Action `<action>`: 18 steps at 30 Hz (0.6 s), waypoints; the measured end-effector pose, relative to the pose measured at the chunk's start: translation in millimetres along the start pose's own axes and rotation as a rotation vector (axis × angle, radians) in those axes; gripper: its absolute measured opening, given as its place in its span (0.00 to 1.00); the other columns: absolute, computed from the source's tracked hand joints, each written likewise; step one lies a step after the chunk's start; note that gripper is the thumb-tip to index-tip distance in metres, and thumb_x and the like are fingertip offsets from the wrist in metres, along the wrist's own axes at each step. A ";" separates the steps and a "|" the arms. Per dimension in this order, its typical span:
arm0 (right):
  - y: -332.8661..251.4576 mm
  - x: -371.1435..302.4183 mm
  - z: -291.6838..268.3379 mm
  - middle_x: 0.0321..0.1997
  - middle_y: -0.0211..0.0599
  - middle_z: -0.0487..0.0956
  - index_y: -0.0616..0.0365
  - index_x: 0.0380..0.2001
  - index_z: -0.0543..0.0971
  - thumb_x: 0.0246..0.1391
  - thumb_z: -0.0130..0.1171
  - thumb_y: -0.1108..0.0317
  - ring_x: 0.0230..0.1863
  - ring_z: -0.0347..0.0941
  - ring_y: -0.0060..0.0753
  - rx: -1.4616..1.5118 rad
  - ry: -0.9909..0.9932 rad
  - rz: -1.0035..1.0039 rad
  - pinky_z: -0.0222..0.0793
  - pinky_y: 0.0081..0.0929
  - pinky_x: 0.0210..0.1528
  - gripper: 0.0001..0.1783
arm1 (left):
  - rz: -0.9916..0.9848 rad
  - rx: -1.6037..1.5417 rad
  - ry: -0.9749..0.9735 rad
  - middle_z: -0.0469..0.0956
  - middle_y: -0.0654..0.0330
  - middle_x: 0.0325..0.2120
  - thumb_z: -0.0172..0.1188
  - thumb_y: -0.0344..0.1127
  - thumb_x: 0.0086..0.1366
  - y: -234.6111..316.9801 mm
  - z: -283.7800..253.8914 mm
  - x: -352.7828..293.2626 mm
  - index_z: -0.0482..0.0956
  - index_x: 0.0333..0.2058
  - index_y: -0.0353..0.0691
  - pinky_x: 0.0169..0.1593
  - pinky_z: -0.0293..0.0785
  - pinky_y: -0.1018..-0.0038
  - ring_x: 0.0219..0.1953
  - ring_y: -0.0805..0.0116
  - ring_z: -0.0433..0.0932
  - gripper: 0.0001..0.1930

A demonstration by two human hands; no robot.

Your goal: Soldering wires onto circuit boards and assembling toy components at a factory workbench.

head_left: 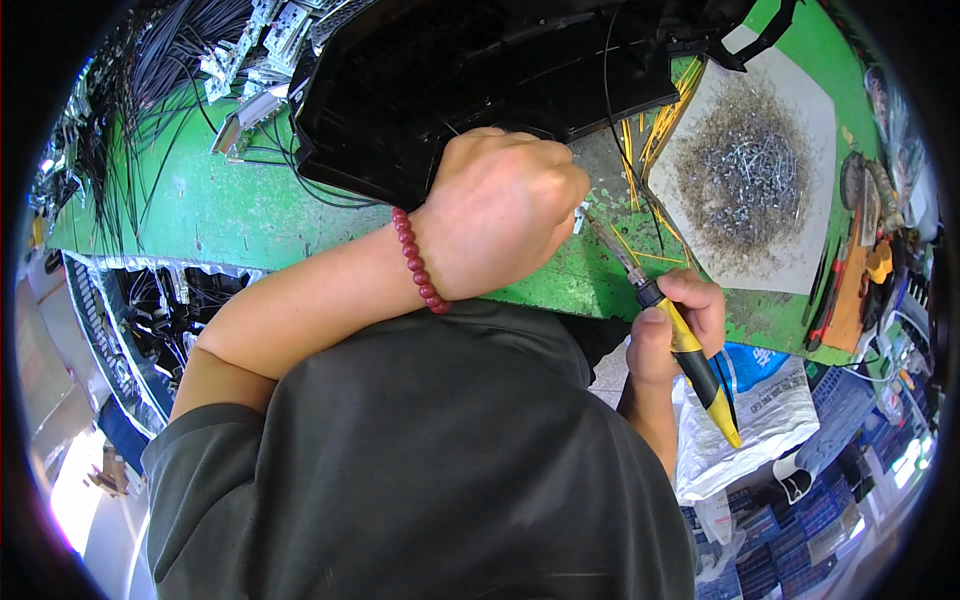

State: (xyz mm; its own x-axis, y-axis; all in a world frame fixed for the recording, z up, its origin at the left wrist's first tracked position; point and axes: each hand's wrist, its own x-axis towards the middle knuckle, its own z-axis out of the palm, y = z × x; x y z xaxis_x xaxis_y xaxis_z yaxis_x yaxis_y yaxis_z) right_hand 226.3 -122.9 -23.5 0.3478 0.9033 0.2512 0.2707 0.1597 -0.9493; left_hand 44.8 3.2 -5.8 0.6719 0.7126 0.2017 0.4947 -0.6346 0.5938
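My right hand [673,318] is closed around a yellow and black soldering iron [690,362]. Its thin metal tip slants up and left, close to my left hand [510,212]. That hand is curled over with its back up at the near edge of a large black plastic shell [400,95]. Its fingertips are mostly hidden, so what they hold is unclear. A small whitish piece [579,220] peeks out beside the knuckles, near the iron's tip. A string of dark red beads [415,262] circles my left wrist.
Right of the shell, a pale sheet [810,240] on the green table [200,235] bears a heap of small metal bits [755,165]. Thin yellow strips [665,125] lie beside it. Black cables [150,110] with metal brackets pile at far left. Hand tools [830,290] and a white bag [745,430] are at right.
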 end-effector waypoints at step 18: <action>-2.4 -6.3 -3.3 0.27 0.38 0.71 0.64 0.31 0.71 0.46 0.65 0.58 0.28 0.64 0.26 0.002 -0.032 0.021 0.59 0.23 0.32 0.20 | 0.049 0.080 0.034 0.71 0.62 0.18 0.61 0.30 0.46 2.3 2.8 -1.1 0.70 0.17 0.42 0.30 0.71 0.68 0.24 0.62 0.75 0.07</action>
State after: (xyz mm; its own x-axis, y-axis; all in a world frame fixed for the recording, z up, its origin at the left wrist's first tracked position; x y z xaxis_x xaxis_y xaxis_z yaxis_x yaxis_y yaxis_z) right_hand 226.4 -130.3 -22.2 0.3248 0.9186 0.2250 0.2621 0.1411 -0.9547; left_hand 46.7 0.2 -6.8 0.6780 0.6892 0.2556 0.5052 -0.6895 0.5189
